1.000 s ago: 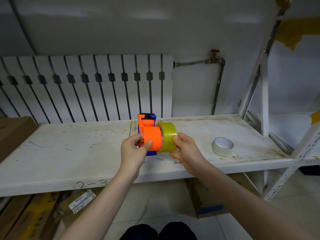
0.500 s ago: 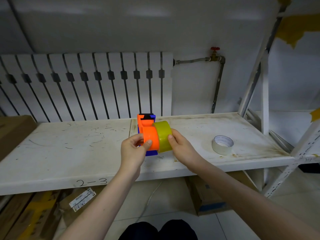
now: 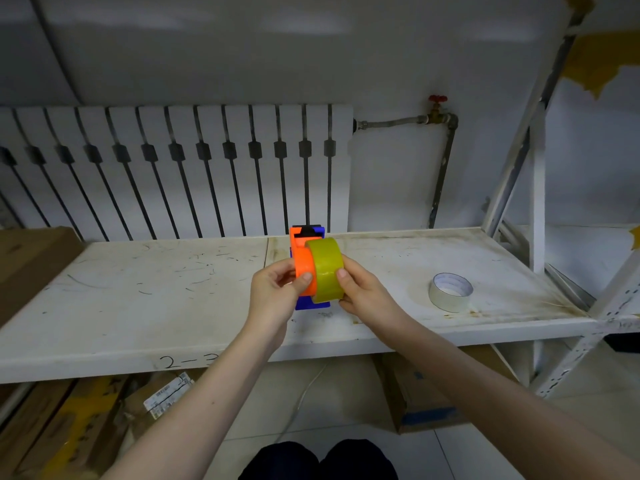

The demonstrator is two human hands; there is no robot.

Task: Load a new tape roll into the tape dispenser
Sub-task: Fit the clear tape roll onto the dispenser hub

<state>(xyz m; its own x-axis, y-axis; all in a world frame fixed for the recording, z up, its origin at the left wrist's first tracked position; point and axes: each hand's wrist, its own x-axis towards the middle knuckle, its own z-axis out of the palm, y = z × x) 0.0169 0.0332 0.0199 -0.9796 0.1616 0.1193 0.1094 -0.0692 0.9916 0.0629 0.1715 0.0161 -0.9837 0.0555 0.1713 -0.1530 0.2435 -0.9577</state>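
Cardboard (image 3: 31, 268) sits at nine o'clock on the white shelf (image 3: 138, 306), whose front edge bears the handwritten mark "2-3". Behind it a white radiator (image 3: 173, 168) runs along the wall. At the centre, the left hand (image 3: 273, 299) grips the orange side of the tape dispenser (image 3: 303, 268), thumb on its rounded hub, fingers curled behind. The dispenser's blue base shows just below the hands, over the shelf. Pressed against the orange hub at its three o'clock side is the yellowish tape roll (image 3: 325, 270), which the right hand (image 3: 363, 296) holds closed around its outer face, thumb on top of the band. Well apart at three o'clock, a pale tape roll (image 3: 450, 296) lies flat on the shelf. Boxes stand on the floor beneath.
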